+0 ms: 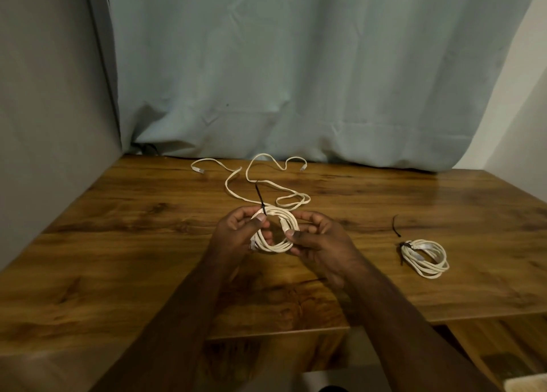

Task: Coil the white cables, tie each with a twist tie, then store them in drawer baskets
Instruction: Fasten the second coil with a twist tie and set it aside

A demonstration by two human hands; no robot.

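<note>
While I hold the second coil point(275, 231) above the worktop point(118, 258), the job stands roughly at its midpoint. My left grip point(239, 231) is closed on the coil's left side, thumb and fingertips pinching the loops right where a black twist tie point(260, 197) crosses them; the tie's free end sticks up and away from me. My right grip point(316, 237) is closed on the opposite side of the coil, thumb pressed over the strands near one connector end, keeping the loops from springing apart.

Done so far, as I judge it: one cable is finished. The tied coil point(424, 258) lies on the worktop well off to my right, bound with a dark tie at its upper left, and a spare tie point(396, 227) lies just beyond it.

In hand: the coil I am holding looks fully wound, but I cannot tell whether its tie is twisted tight or only laid across, so I count the tying as unfinished.

Left to do: a third loose cable point(260, 181) sprawls uncoiled on the far part of the worktop, near the curtain point(296, 65), both its plugs lying free. It needs winding and tying. After that, all three go into the drawer baskets, which I cannot see from here, so storing has not begun.
</note>
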